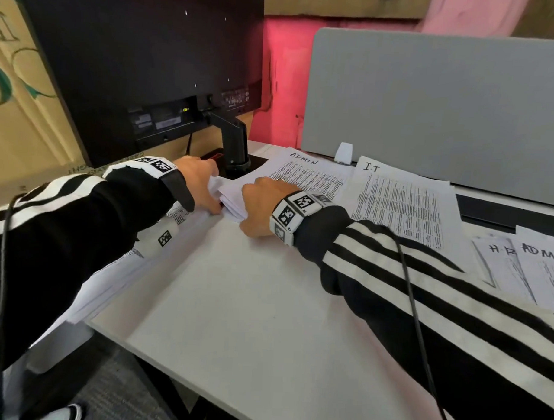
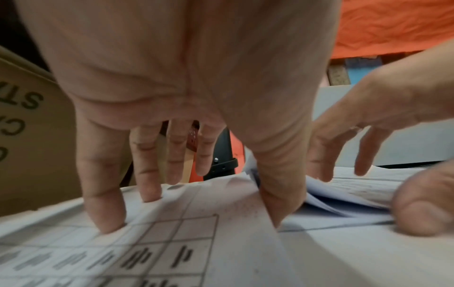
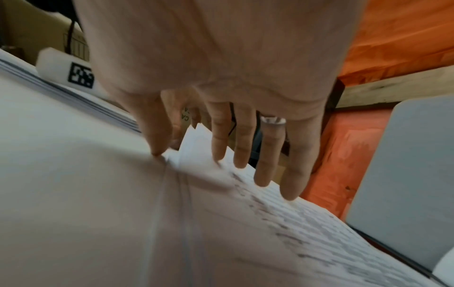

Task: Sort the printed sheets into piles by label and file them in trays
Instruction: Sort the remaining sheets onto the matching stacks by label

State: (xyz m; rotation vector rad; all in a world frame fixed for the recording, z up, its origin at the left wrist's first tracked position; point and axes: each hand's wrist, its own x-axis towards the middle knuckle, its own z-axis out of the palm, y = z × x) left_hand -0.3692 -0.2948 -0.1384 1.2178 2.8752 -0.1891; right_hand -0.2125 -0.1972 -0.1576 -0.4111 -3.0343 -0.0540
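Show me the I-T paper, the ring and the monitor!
I-T paper [image 1: 401, 201]: head view, on its printed text.
Ring [image 3: 273, 119]: right wrist view, on the front of the band.
Monitor [image 1: 142, 63]: head view, on its dark back panel.

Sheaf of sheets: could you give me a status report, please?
Left hand presses gridded sheet, fingers straight. Right hand pinches sheaf of sheets, edge lifted. Monitor stand close behind.

A black monitor [image 1: 133, 63] shows its back, standing on a dark stand [image 1: 235, 139] at the far edge of the white worktop [image 1: 250, 303]. Beside it rises a grey divider panel [image 1: 430, 105], with red cloth [image 1: 280, 84] behind and cardboard [image 1: 22, 91] left.
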